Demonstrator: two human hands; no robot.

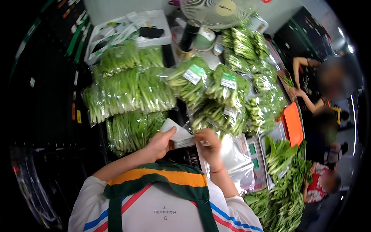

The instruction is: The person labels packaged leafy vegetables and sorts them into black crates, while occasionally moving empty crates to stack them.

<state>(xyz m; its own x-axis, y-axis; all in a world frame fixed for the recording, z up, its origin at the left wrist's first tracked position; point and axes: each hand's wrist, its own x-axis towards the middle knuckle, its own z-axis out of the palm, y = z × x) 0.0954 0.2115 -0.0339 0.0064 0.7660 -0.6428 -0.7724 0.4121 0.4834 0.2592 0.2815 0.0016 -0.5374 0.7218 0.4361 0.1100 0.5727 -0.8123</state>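
My left hand [162, 142] grips a small stack of white paper labels or sheets [178, 132], thumb on top. At the stack's right end is my right hand [208, 142], blurred, its fingers bent near the edge; whether it pinches a sheet cannot be told. Beyond my hands lie clear bags of leafy greens [188, 84], some bearing green and white labels [192, 74]. More bagged greens [127, 90] are piled at the left, without visible labels. Clear plastic film or bags [236, 156] lie right of my right hand.
A weighing scale [259, 165], an orange tray [293, 124] and loose greens [285, 185] are at the right. A white bin [168, 32] holds label scraps and a phone [151, 32]. A fan [203, 11] stands at the back. Several people are beyond the table's right side.
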